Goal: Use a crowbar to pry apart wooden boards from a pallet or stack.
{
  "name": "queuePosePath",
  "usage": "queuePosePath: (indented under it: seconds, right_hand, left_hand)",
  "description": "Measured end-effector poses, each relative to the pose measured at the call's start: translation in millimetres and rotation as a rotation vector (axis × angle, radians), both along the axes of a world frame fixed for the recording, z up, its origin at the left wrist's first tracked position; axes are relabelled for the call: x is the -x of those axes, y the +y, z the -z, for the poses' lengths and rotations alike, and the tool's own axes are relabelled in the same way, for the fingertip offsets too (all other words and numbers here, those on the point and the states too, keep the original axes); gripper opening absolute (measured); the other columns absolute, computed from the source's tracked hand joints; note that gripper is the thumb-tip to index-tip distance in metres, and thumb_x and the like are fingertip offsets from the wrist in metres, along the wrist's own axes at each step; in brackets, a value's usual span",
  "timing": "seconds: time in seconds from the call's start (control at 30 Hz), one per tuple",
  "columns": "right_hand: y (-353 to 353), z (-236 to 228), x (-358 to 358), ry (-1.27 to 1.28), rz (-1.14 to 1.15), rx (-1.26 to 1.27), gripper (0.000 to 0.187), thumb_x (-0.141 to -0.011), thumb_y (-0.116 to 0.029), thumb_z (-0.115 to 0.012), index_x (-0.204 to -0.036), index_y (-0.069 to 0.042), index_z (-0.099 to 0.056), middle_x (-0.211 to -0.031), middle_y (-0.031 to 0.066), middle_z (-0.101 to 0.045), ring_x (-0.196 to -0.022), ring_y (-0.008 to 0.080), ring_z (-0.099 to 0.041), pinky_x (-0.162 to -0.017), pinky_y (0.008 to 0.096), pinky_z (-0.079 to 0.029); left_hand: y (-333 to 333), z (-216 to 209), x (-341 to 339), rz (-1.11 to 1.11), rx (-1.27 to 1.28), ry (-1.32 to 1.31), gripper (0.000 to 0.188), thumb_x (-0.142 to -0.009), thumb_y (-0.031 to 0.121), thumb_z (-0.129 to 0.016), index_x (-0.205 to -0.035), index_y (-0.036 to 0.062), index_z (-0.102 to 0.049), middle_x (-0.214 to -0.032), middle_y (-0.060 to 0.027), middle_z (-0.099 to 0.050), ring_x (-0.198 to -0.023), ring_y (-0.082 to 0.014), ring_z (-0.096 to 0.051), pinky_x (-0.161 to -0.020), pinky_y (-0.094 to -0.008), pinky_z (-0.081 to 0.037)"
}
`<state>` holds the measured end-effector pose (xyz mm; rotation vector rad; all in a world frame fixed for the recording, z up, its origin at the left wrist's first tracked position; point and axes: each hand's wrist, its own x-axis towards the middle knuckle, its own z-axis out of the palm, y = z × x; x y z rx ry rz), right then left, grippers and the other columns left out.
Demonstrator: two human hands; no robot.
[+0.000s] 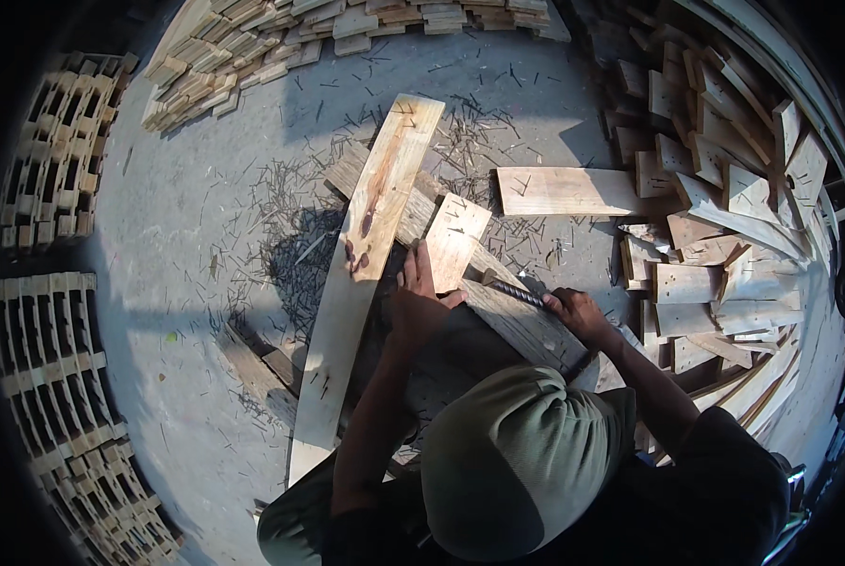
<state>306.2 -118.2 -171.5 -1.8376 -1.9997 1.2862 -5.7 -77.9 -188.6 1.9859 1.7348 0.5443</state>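
A short pale board (459, 241) with nails sticking up rests on a weathered grey plank (526, 325). My left hand (417, 294) grips the board at its near left side, fingers along the edge and thumb at the near end. My right hand (581, 315) is closed around the near end of a dark ribbed metal rod (517, 292), whose far end lies low over the plank, just right of the board. Left of my left hand, a long stained board (370, 222) with nails at both ends slants across the weathered wood.
Loose nails (300, 264) litter the concrete floor (196, 189). Another nailed board (568, 191) lies at the right, beside a heap of boards (724, 274). Stacked boards (252, 52) stand at the far side. Pallets (54, 358) are piled along the left.
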Motion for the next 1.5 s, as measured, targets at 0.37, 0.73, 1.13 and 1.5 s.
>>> queuePosePath:
  seconds: [0.37, 0.73, 1.13, 1.5]
  right_hand:
    - [3.7, -10.4, -11.6, -0.083, -0.095, 0.041, 0.051, -0.088, -0.053, -0.058, -0.099, -0.003, -0.057, -0.079, 0.0235, -0.061, -0.074, 0.0387, -0.063, -0.068, 0.0474, -0.048]
    - [15.6, -36.6, -34.2, 0.664, 0.447, 0.356, 0.043, -0.098, -0.029, -0.053, -0.137, -0.012, -0.046, -0.072, 0.008, -0.061, -0.056, 0.0138, -0.058, -0.056, 0.0289, -0.049]
    - [74.1, 45.5, -71.2, -0.231, -0.34, -0.461, 0.037, -0.08, -0.008, -0.053, -0.116, -0.01, -0.058, -0.105, 0.0206, -0.061, -0.09, 0.0332, -0.06, -0.083, 0.0471, -0.048]
    - [81.9, 49.5, -56.9, -0.233, -0.369, -0.331, 0.035, -0.094, -0.034, -0.05, -0.101, 0.0, -0.048, -0.098, 0.0243, -0.056, -0.095, 0.0375, -0.056, -0.082, 0.048, -0.042]
  left_hand:
    - [2.8, -0.4, 7.3, -0.015, 0.114, 0.15, 0.108, -0.058, 0.034, -0.081, -0.144, -0.0004, -0.025, -0.115, -0.0226, -0.05, -0.101, -0.0412, -0.054, -0.085, -0.0489, -0.047]
    - [-6.6, 1.3, 8.8, 0.022, 0.074, 0.152, 0.121, -0.054, 0.052, -0.082, -0.147, 0.0026, -0.021, -0.121, -0.0211, -0.049, -0.107, -0.0409, -0.052, -0.09, -0.0485, -0.044]
    - [13.1, 30.8, 11.6, -0.199, 0.003, -0.169, 0.037, -0.097, 0.033, -0.048, -0.119, 0.0032, -0.052, -0.098, -0.0254, -0.064, -0.093, -0.0449, -0.06, -0.081, -0.0499, -0.048]
    - [13.6, 28.4, -2.2, -0.316, 0.187, 0.117, 0.046, -0.098, 0.044, -0.04, -0.095, 0.0023, -0.06, -0.088, -0.0261, -0.065, -0.083, -0.0438, -0.064, -0.075, -0.0522, -0.05]
